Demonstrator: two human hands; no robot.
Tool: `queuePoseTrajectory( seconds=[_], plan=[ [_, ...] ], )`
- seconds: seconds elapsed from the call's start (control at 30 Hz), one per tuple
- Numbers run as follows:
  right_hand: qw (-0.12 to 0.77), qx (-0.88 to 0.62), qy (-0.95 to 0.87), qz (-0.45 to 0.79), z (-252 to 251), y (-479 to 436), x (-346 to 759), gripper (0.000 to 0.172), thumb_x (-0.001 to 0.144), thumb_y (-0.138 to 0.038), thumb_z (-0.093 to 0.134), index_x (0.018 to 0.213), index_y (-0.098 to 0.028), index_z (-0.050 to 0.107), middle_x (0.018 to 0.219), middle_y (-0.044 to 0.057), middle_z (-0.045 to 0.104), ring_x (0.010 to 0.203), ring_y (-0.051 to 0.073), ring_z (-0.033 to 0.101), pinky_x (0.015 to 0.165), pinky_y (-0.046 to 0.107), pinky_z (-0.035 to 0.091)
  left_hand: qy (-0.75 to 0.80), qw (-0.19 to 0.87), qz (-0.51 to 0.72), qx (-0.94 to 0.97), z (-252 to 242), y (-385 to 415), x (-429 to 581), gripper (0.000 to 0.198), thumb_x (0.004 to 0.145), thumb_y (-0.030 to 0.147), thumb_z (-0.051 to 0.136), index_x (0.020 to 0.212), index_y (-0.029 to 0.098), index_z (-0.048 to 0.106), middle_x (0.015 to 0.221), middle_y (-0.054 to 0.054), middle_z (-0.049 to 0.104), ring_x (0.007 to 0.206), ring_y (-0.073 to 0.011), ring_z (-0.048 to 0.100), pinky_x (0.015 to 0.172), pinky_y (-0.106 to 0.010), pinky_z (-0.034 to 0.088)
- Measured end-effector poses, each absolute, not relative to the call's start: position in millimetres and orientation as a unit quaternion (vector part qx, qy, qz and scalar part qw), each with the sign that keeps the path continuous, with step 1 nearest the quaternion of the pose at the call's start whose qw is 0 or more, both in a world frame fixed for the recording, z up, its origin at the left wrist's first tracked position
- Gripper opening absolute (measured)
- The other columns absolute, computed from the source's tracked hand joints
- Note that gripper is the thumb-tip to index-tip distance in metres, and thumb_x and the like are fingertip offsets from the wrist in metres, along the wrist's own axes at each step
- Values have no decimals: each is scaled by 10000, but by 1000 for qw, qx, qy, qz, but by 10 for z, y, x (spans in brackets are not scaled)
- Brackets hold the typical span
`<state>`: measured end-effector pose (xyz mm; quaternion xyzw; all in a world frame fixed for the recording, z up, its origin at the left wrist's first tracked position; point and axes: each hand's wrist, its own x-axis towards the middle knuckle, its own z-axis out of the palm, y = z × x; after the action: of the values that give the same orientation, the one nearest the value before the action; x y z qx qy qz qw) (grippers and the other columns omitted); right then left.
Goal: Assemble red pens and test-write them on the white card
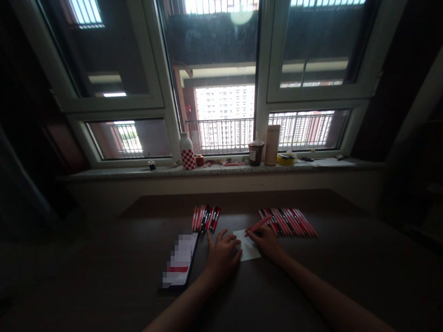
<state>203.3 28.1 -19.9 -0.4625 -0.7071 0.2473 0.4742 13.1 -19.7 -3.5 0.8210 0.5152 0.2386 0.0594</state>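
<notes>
A small pale sheet of paper [249, 249] lies on the dark table between my hands. My left hand [223, 252] rests with fingers spread, its fingertips on the paper's left edge. In my right hand [266, 240] is a red pen [259, 224], its tip down at the upper part of the paper. Beyond my left hand lies a row of red and black pens [206, 218]. A larger row of pens [289, 222] lies beyond my right hand, close to it.
A phone [180, 260] lies left of my left hand. Behind the table [145, 207], the windowsill [221, 170] holds a checkered bottle [188, 152], a dark cup [255, 153], a tall tan flask [272, 145] and a yellow item [285, 160].
</notes>
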Motion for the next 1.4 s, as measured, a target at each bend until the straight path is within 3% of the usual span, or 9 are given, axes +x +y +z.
queuePoseTrajectory(
  seconds=[0.37,1.4],
  plan=[
    [461,-467,-713,248,-167,259,2012,138,717,-219,573,775,-168,688,851,71,708,852,217,640,788,325,466,526,65,236,814,4,-223,153,258,824,367,533,1055,318,638,1165,-20,624,1263,-294,380,1041,-670,-129],
    [450,-466,-731,216,-204,281,1972,112,707,-201,572,724,-171,678,791,53,668,775,188,596,724,297,450,554,68,202,805,41,-231,161,266,824,408,522,1065,371,629,1200,4,604,1268,-307,365,1020,-720,-48]
  ],
)
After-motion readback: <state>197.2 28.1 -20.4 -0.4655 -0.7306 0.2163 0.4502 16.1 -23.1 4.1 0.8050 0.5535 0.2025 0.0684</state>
